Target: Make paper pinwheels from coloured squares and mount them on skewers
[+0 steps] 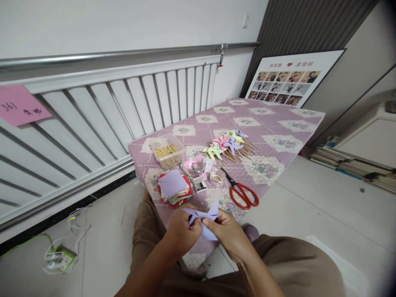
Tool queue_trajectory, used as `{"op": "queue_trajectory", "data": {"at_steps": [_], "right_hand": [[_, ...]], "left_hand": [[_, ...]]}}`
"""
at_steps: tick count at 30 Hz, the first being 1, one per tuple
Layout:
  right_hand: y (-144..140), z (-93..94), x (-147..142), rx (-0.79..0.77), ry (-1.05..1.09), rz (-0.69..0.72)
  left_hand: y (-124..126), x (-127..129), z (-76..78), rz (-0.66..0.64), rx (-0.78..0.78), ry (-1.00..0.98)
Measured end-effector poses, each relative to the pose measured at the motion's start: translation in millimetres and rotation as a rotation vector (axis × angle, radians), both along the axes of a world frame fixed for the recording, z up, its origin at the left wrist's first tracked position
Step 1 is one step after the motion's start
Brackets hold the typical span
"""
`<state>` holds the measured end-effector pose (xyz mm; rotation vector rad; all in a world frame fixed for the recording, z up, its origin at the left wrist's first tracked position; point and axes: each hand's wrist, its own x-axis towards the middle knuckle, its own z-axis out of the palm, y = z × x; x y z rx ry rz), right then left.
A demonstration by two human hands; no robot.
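Lilac paper piece [206,220], partly folded, is pinched between left hand [181,232] and right hand [229,234], both closed on it just over the near desk [278,123] edge; uneven pull could tear a flap or spoil the folds.

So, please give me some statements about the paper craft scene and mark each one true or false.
1. Both hands, left hand and right hand, hold a lilac folded paper. True.
2. The red-handled scissors lie in the person's lap. False: they lie on the purple mat.
3. Finished pinwheels lie farther along the mat. True.
4. The clear box is full of buttons. False: it holds thin wooden sticks.
5. A stack of coloured paper squares lies on the mat near the hands. True.
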<state>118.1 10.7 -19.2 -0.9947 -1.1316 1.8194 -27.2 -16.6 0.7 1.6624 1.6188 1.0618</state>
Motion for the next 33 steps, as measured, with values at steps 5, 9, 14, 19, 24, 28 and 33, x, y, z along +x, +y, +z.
{"op": "queue_trajectory", "data": {"at_steps": [5, 9, 14, 19, 24, 28, 33], "right_hand": [[0.1, 1.0, -2.1, -0.042, 0.026, 0.014], [-0.9, 0.1, -3.1, -0.05, 0.057, -0.012], [-1.9, 0.7, -3.5, -0.052, 0.062, -0.002], [-1.9, 5.0, -3.9, -0.057, 0.06, 0.003], [-1.3, 4.8, -1.3, -0.08, 0.064, -0.023], [-0.8, 2.7, 0.5, -0.102, 0.071, -0.026], [-0.9, 3.7, -0.9, -0.088, 0.083, 0.012]], "left_hand": [[-1.7, 0.2, -2.7, 0.018, 0.016, 0.021], [-1.4, 0.4, -5.9, 0.045, 0.034, 0.016], [-1.5, 0.1, -8.8, 0.043, 0.062, 0.106], [-3.1, 1.2, -7.0, 0.046, 0.144, 0.155], [-0.2, 2.3, 0.6, 0.047, -0.008, 0.001], [1.9, -0.2, 8.7, -0.044, -0.133, -0.126], [0.0, -1.9, 5.9, -0.044, -0.124, -0.051]]}}
